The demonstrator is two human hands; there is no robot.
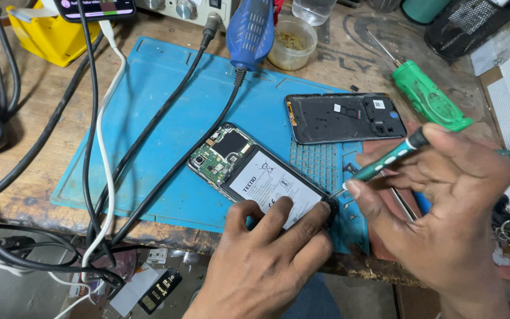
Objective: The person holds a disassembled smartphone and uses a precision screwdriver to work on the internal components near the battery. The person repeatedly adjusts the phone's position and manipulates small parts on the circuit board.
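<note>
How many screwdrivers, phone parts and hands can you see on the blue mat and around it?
Screwdrivers: 2, a thin green one in the right hand and a fat green one lying on the bench.
Phone parts: 2, the open phone and its back cover.
Hands: 2, with the left hand on the phone.
Total: 6

The left hand (267, 260) lies palm down, fingers (278, 215) spread flat; the right hand (450, 207) is raised, fingertips pinched together.
</note>
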